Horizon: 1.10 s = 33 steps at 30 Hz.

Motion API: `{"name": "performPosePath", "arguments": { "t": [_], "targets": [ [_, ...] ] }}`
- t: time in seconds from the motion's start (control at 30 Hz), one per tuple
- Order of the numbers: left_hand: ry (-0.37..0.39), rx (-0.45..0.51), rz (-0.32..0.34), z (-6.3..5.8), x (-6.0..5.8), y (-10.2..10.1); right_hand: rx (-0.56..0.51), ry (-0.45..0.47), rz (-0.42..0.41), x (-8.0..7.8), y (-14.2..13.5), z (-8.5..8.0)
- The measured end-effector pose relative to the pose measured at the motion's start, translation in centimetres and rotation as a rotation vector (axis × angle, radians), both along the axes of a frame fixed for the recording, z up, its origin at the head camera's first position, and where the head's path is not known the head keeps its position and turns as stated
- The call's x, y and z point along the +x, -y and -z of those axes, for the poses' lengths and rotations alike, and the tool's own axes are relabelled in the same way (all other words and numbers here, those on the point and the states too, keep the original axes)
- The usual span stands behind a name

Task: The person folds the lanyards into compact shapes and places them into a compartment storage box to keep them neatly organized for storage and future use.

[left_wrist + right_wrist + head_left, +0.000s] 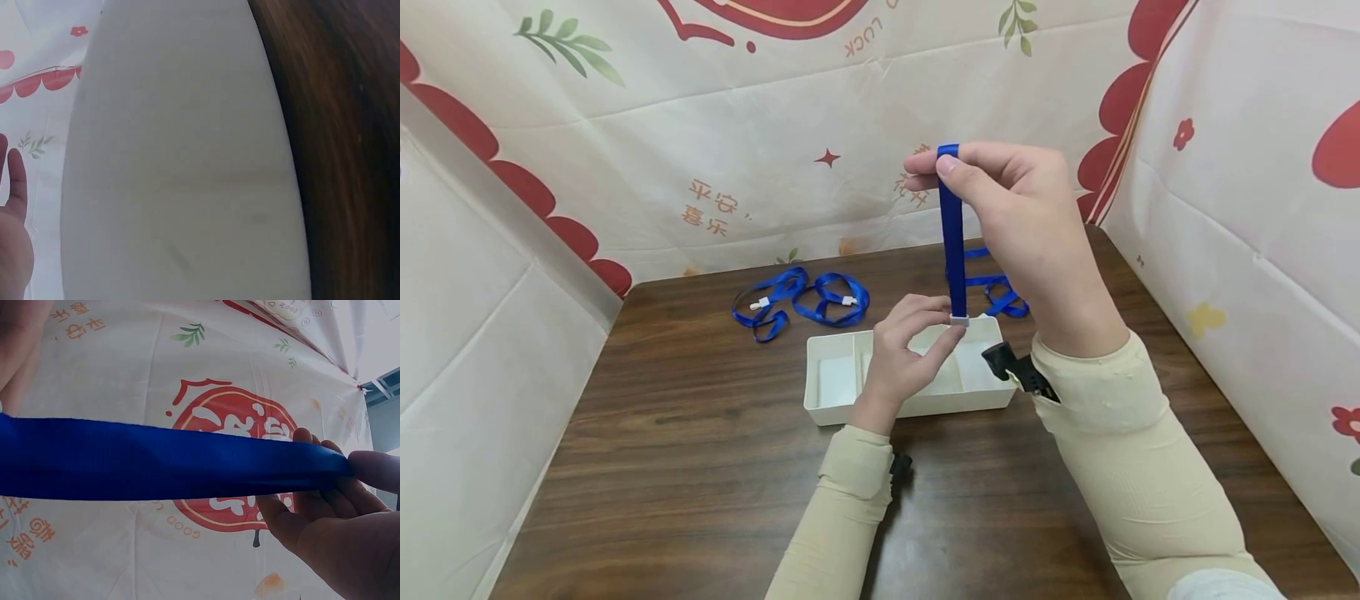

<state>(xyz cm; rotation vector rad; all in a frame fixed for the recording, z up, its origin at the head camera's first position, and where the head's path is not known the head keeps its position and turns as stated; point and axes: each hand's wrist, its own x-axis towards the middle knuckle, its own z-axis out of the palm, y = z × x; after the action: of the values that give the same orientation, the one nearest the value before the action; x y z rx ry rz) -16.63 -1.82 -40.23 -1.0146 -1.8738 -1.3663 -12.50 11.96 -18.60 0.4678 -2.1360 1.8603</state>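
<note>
A blue lanyard (pixel 952 242) is stretched upright between my two hands, its strap folded into a narrow band. My right hand (pixel 1030 208) pinches the upper end between thumb and fingers; in the right wrist view the flat blue strap (pixel 169 462) runs across to that hand. Lower down, my left hand (pixel 898 354) pinches the lanyard's white clip (pixel 959 320) between thumb and fingertips. Beneath the left hand stands a cream divided tray (pixel 831 414), partly hidden by that hand. Its wall (pixel 181 150) fills much of the left wrist view.
Two blue lanyards with white clips, one on the left (pixel 767 304) and one beside it (pixel 831 298), lie loosely coiled behind the tray. More blue strap (pixel 1006 298) lies at the back right, partly hidden. Printed cloth (pixel 827 100) walls the wooden table (pixel 700 467) at the back and sides.
</note>
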Motion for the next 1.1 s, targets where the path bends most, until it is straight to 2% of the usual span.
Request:
{"name": "performPosePath", "arguments": {
  "t": [0.07,0.13,0.3,0.37,0.6,0.73,0.83,0.97,1.1],
  "targets": [
    [0.002,0.036,-0.002,-0.1,0.1,-0.2,-0.001,-0.004,-0.001,0.0,0.0,0.0],
    [0.045,0.089,0.027,-0.2,0.2,-0.4,-0.002,-0.003,0.002,0.0,0.0,-0.1],
    [0.263,0.266,0.158,-0.2,0.9,-0.5,-0.001,0.001,0.012,0.0,-0.1,-0.2],
    [0.32,0.302,0.178,-0.2,1.1,-0.6,-0.002,-0.005,0.009,0.0,-0.1,-0.2],
    [0.372,0.282,0.191,-0.5,1.4,-0.7,-0.007,0.013,-0.003,-0.1,-0.2,-0.1],
    [0.423,0.257,0.248,-0.5,1.5,-0.8,-0.012,0.022,-0.002,-0.2,-0.3,-0.1],
    [0.447,0.273,0.287,-0.5,1.6,-0.9,-0.016,0.027,-0.002,-0.4,-0.4,-0.1],
    [0.46,0.299,0.293,-0.7,1.9,-0.8,-0.009,0.027,-0.002,-0.5,-0.6,0.0],
    [0.502,0.253,0.283,-1.1,2.3,-0.3,0.005,0.039,-0.007,-0.6,-0.7,0.0]
  ]
}}
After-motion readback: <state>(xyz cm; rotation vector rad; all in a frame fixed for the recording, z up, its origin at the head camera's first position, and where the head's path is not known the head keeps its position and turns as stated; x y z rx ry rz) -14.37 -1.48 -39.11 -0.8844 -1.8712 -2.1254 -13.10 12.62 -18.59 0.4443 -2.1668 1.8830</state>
